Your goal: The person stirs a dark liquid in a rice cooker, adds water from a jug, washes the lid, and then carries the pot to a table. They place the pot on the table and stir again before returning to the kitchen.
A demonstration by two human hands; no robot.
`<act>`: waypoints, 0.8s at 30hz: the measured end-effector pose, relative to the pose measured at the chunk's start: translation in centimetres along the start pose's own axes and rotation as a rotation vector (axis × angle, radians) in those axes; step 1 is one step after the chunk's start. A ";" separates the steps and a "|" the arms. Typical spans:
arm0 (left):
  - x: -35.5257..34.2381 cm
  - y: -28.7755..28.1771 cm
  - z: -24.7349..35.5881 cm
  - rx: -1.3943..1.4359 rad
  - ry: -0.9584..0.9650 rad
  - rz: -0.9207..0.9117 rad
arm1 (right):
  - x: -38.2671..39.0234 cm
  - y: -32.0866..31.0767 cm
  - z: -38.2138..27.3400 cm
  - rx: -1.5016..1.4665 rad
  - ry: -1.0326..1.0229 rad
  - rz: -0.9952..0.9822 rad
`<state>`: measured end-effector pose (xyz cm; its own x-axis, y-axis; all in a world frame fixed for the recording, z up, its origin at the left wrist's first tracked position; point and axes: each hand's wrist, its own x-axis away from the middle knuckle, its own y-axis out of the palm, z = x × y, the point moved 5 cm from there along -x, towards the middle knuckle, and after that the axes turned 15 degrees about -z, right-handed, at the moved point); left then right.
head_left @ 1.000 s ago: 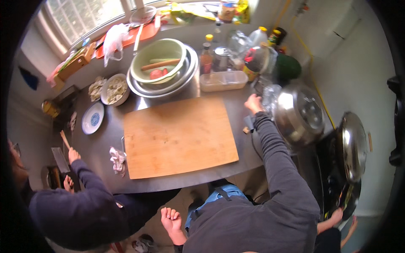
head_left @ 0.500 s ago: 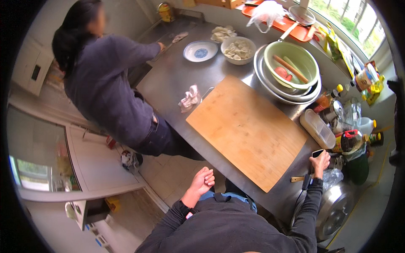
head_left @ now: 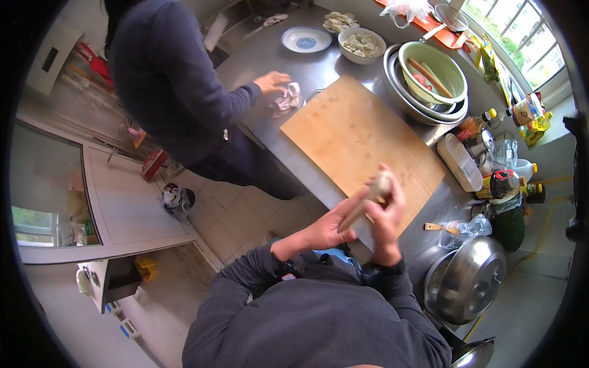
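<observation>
My left hand point(head_left: 319, 232) and my right hand point(head_left: 389, 221) meet above the near edge of a wooden cutting board point(head_left: 362, 138). Between them is a long, slim, pale tan object point(head_left: 354, 216), slanting from upper right to lower left. My right hand's fingers close round its upper end. The left hand's fingers and thumb lie along the lower end. Blur and the fingers hide its kind. The board lies on a metal table point(head_left: 261, 76). A crumpled pinkish cloth point(head_left: 286, 101) sits beyond its left corner, close to a co-worker's hand point(head_left: 272, 81).
A co-worker point(head_left: 178, 80) stands at the table's left. Behind the board are a blue-patterned plate point(head_left: 305, 40), a bowl of dumplings point(head_left: 362, 46) and a green colander point(head_left: 432, 64) in metal basins. Bottles point(head_left: 500, 184), a plastic box point(head_left: 460, 162) and a steel lid point(head_left: 478, 279) line the right.
Both my hands have come together over the board's near edge, my right leaving the table's right end; a pale object is now between them. The co-worker's hand has moved to the cloth.
</observation>
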<state>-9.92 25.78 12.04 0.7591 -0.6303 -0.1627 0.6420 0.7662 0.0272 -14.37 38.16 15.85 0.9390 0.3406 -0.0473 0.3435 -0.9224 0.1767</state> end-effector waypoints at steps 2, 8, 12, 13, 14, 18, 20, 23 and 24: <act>4.0 -0.5 0.2 0.214 0.082 0.180 | -0.7 6.7 1.5 0.164 0.043 -0.020; 19.5 -6.0 -0.3 0.847 0.288 0.295 | 4.1 28.1 4.0 1.014 -0.532 -0.693; 32.0 -9.3 1.1 0.643 0.352 0.668 | 6.4 40.3 7.6 1.004 -0.631 -1.005; 34.9 -9.8 1.6 0.628 0.343 0.739 | 6.4 43.2 8.3 1.033 -0.689 -1.035; 37.6 -10.1 2.0 0.639 0.330 0.796 | 5.9 45.5 9.0 1.145 -0.717 -1.046; 45.4 -9.2 3.5 1.110 0.232 0.691 | 1.9 54.1 10.0 1.203 -0.728 -0.919; 48.0 -9.3 4.6 1.290 0.306 0.661 | -0.6 56.8 10.7 1.361 -0.618 -0.898; 51.8 -10.0 7.0 1.363 0.554 0.677 | -2.9 58.5 12.3 1.622 -0.428 -0.765; 53.2 -10.9 7.8 1.290 0.626 0.693 | -2.6 59.2 13.0 1.309 -0.354 -0.915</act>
<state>24.30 -17.10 10.82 0.9770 0.1780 -0.1172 0.1099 0.0501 0.9927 3.71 -19.70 13.63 0.3196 0.9427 0.0963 0.3608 -0.0271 -0.9322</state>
